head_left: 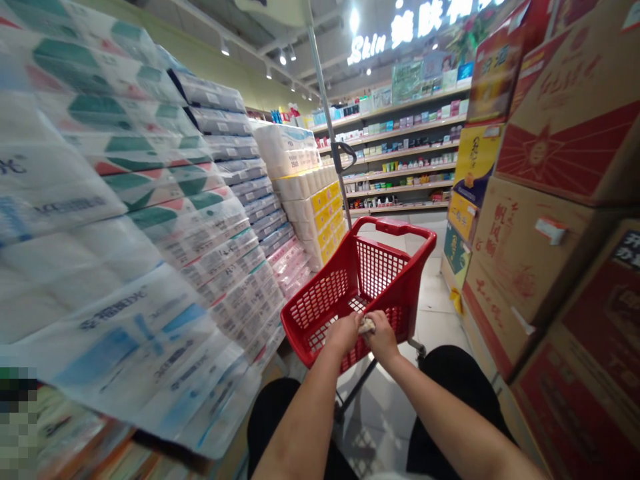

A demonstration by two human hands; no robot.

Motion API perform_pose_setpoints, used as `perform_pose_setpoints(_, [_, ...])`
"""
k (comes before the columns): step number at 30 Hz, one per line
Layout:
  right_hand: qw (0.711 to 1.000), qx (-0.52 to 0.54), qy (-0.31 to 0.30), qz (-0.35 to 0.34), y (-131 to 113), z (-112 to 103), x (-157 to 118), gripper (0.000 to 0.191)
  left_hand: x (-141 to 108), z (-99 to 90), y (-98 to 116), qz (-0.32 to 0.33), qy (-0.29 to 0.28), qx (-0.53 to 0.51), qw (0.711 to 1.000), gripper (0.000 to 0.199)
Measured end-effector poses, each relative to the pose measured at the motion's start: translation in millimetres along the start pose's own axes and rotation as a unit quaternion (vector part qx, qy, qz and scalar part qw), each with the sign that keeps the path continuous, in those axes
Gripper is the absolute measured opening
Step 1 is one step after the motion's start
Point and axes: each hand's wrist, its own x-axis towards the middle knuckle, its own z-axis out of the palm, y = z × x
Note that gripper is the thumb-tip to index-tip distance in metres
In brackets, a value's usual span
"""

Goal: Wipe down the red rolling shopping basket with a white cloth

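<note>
A red shopping cart (320,300) with a perforated basket stands in front of my knees. My left hand (344,335) and my right hand (383,337) come together at the near rim of its basket. Between them shows a small, pale, crumpled cloth-like piece (367,325), pinched in the fingers of my right hand. The left fingers are curled closed against it, their tips partly hidden. Whether the hands also touch the rim is hard to see. Through the basket's holes, no goods show.
Wrapped tissue packs (165,333) are stacked high on the left, beside toilet roll packs (300,187). Cardboard boxes (530,247) line the right side. A metal pole (327,113) rises behind the cart. Shelves of small products (400,143) stand at the back, beyond the tiled floor (433,320).
</note>
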Motion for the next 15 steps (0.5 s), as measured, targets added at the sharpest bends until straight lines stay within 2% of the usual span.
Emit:
perform_pose_setpoints(5, [0.999, -0.028, -0.035, 0.008, -20, -15, -5, 0.016, -18, 7.6, 4, 0.001, 0.030, -0.056, 0.998, 0.044])
perform_pose_setpoints(7, [0.999, -0.031, -0.025, -0.003, -29, -22, -8, 0.025, -26, 10.4, 2, 0.002, 0.057, -0.090, 0.994, 0.037])
perform_pose_setpoints(9, [0.998, -0.051, -0.030, -0.014, -38, -27, -8, 0.042, -30, 6.5, 3, 0.003, 0.096, -0.130, 0.987, 0.029])
perform_pose_setpoints(11, [0.991, -0.105, -0.082, -0.006, -47, -30, -5, 0.051, -34, -10.2, 11, 0.003, 0.153, -0.168, 0.974, 0.028])
perform_pose_setpoints(13, [0.973, -0.171, -0.151, 0.014, -54, -32, -1, 0.045, -43, -41.6, 29, 0.017, 0.233, -0.220, 0.947, 0.030])
perform_pose_setpoints(14, [0.964, -0.198, -0.175, 0.023, -56, -32, 1, 0.039, -54, -61.2, 40, 0.044, 0.311, -0.307, 0.899, 0.026])
perform_pose_setpoints(15, [0.958, -0.218, -0.186, 0.030, -59, -31, 2, 0.033, -70, -81.6, 52, 0.094, 0.362, -0.379, 0.847, 0.023])
